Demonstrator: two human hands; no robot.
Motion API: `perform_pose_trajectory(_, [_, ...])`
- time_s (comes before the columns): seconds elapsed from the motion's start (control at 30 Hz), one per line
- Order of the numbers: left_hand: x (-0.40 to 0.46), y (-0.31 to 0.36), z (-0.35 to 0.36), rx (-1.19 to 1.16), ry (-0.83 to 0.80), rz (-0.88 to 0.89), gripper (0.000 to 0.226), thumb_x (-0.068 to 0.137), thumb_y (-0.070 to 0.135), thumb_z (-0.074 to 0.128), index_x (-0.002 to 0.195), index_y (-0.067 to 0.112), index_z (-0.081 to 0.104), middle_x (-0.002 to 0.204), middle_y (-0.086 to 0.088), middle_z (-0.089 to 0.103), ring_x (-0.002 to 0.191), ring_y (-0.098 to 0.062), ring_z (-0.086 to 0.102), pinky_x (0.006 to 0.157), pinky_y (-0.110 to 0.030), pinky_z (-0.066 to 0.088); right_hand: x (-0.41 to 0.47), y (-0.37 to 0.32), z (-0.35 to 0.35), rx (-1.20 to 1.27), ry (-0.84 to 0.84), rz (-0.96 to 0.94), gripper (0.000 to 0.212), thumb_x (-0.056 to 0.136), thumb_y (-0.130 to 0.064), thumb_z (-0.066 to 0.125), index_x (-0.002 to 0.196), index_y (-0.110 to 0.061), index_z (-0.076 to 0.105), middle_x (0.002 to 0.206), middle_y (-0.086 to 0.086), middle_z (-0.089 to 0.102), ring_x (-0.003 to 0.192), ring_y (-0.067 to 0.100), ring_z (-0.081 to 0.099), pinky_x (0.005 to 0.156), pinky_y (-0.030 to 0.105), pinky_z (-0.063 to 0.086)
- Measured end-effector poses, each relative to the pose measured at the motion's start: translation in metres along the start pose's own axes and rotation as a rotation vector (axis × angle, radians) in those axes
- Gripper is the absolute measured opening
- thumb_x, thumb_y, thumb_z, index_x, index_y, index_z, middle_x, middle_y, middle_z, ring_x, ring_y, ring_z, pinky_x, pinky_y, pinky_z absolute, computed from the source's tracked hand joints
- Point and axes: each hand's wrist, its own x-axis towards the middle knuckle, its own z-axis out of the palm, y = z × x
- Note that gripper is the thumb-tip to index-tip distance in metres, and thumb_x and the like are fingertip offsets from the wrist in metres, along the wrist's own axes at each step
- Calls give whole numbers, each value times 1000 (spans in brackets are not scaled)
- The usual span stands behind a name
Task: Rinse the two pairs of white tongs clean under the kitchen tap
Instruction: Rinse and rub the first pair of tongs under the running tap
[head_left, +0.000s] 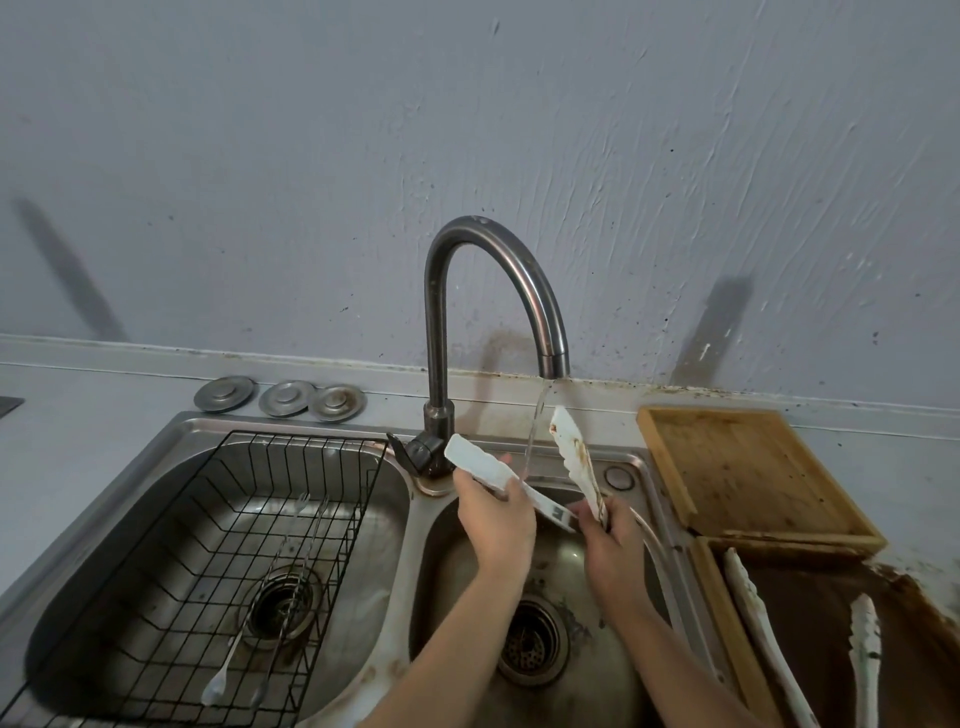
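One pair of white tongs (571, 441) is held spread over the right sink basin (587, 670). My left hand (493, 519) grips its left arm, my right hand (610, 540) grips its right arm, which carries brown stains. A thin stream of water (535, 431) falls from the curved tap (452, 322) between the two arms. The second pair of white tongs (865, 644), also stained, lies in a brown-soiled wooden tray (711, 597) at the lower right.
A black wire rack (218, 530) sits in the left basin with metal skewers and a small spoon in it. Three metal drain covers (280, 397) lie on the counter behind. An upturned wooden tray (748, 467) lies right of the sink.
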Motion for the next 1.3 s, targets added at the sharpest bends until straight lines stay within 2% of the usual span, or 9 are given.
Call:
perform_pose_trajectory(0.17, [-12, -13, 1, 42, -211, 8, 43, 79, -9, 60, 106, 20, 46, 99, 2, 66, 84, -4, 69, 75, -23, 59, -6, 8, 16, 140, 40, 112, 15, 93, -14, 52, 88, 0, 57, 81, 11, 59, 76, 22, 54, 65, 34, 42])
perform_pose_trajectory(0.33, [-9, -21, -3, 125, -330, 33, 35, 84, -4, 59, 105, 21, 48, 98, 6, 67, 85, -5, 69, 69, -13, 55, -10, 10, 30, 267, 93, 212, 20, 97, -21, 45, 91, -5, 56, 89, 18, 63, 81, 25, 59, 72, 37, 48])
perform_pose_trajectory(0.47, [0, -23, -8, 314, -387, 127, 12, 92, 8, 50, 98, 18, 47, 98, 0, 66, 84, -7, 68, 71, -21, 57, -11, 12, 35, 225, 50, 208, 20, 97, -29, 45, 90, -13, 55, 91, 13, 67, 85, 24, 63, 78, 43, 50])
perform_pose_trajectory(0.53, [1, -23, -8, 375, -387, 160, 7, 92, 12, 50, 98, 16, 49, 96, -2, 66, 83, -7, 66, 72, -21, 56, -11, 9, 38, 223, 54, 234, 22, 97, -29, 43, 93, -12, 55, 92, 10, 66, 86, 24, 63, 73, 37, 50])
perform_pose_trajectory(0.83, [6, -20, -11, 389, -402, 158, 18, 82, 10, 66, 85, 22, 53, 77, 10, 62, 68, 0, 59, 59, -5, 47, 3, -5, 47, 168, 32, 314, 31, 96, -32, 45, 96, -4, 60, 90, 14, 67, 84, 26, 65, 70, 36, 52])
perform_pose_trajectory(0.93, [12, -21, -13, 496, -458, 191, 9, 87, 17, 59, 93, 14, 53, 80, 6, 60, 69, -4, 55, 55, -9, 42, 0, -7, 44, 9, -50, 266, 32, 96, -35, 42, 98, -6, 55, 89, 10, 65, 81, 21, 63, 65, 32, 49])
perform_pose_trajectory(1.1, [13, -14, -15, 403, -441, 92, 10, 94, 12, 45, 101, 11, 52, 85, -2, 58, 81, -17, 56, 69, -25, 44, -5, -10, 42, -71, -111, 210, 28, 95, -35, 44, 94, -8, 52, 87, 9, 61, 75, 18, 59, 60, 31, 43])
perform_pose_trajectory(1.23, [13, -13, -17, 402, -322, 98, 11, 96, 17, 46, 88, 12, 51, 73, 4, 54, 73, -15, 54, 56, -17, 38, -8, -14, 48, -45, -133, 238, 24, 93, -34, 49, 81, -13, 48, 83, 8, 58, 74, 19, 57, 62, 31, 43])
perform_pose_trajectory(1.3, [14, -14, -19, 398, -310, 75, 7, 93, 17, 50, 88, 14, 54, 77, 2, 58, 76, -16, 57, 62, -20, 42, -9, -15, 48, -13, -127, 248, 26, 93, -34, 50, 79, -12, 47, 79, 7, 55, 71, 17, 54, 59, 29, 41])
